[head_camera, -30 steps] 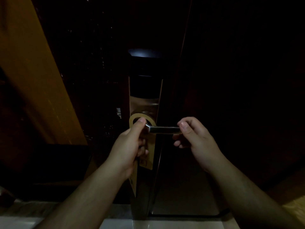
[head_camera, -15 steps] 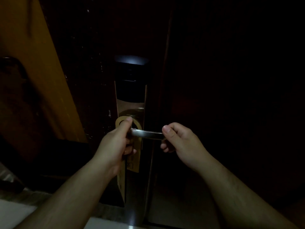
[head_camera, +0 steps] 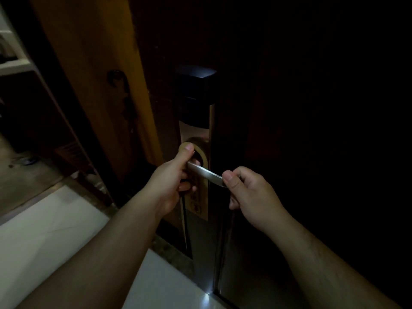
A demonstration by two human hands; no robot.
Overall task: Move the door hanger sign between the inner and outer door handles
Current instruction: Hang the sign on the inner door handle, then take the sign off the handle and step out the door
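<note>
A tan cardboard door hanger sign (head_camera: pixel 200 202) hangs with its round loop around the base of a silver lever door handle (head_camera: pixel 206 174) on a dark door's lock plate (head_camera: pixel 196 130). My left hand (head_camera: pixel 171 184) pinches the sign's loop, thumb on top at the upper edge. My right hand (head_camera: pixel 247 192) grips the free end of the lever between thumb and fingers. The scene is very dim, and the sign's print is hard to read.
A black lock housing (head_camera: pixel 196 90) tops the plate. The dark door (head_camera: pixel 312 130) fills the right side. An orange-brown wooden panel (head_camera: pixel 93 85) stands at left with a white shelf (head_camera: pixel 13 63) beyond. Pale floor tile (head_camera: pixel 55 230) lies below.
The view has swung so that the lock sits more to the middle and the handle slants down to the right. Both hands keep the same holds on the sign and the lever.
</note>
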